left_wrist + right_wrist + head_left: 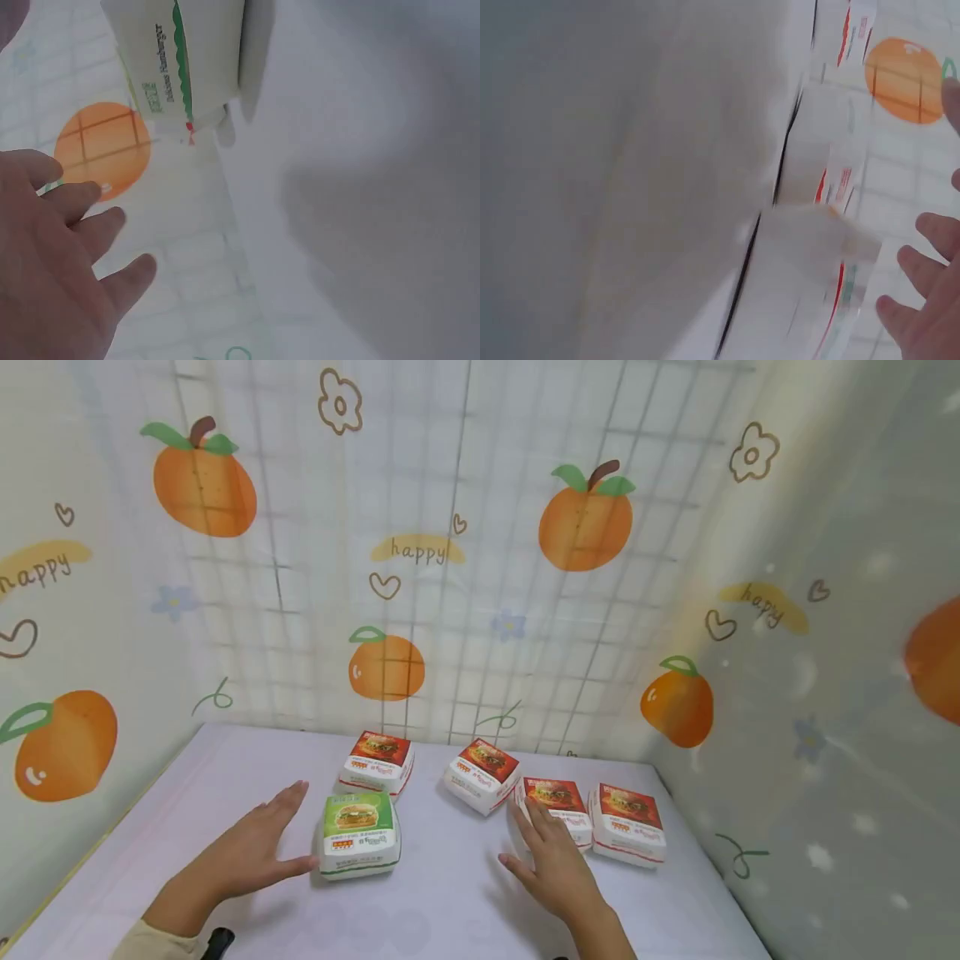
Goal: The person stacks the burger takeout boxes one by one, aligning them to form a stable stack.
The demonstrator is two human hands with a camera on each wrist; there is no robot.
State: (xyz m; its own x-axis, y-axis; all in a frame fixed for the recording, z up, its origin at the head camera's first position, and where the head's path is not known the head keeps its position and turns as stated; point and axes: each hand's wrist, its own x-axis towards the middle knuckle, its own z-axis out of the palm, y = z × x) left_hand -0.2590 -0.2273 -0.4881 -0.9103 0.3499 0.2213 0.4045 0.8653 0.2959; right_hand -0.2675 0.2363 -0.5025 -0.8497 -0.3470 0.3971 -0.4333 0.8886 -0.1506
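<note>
A green-topped hamburger box [359,835] sits at the front left of the group, its white side with a green wavy line showing in the left wrist view. My left hand [251,847] is beside its left side, fingers spread and thumb tip right at the box. My right hand [553,862] has its fingers extended over the front of a red-topped hamburger box [573,810], overlapping it in the head view. That hand holds nothing. Right of it stands another red-topped box [627,825]. In the right wrist view, white box sides [795,285] appear close to the fingers.
Behind the green box is a red-topped box [377,763], and one more red-topped box [482,775] stands turned at the back middle. All rest on a pale table [442,893]. A curtain printed with oranges [585,531] hangs along the table's back and right side.
</note>
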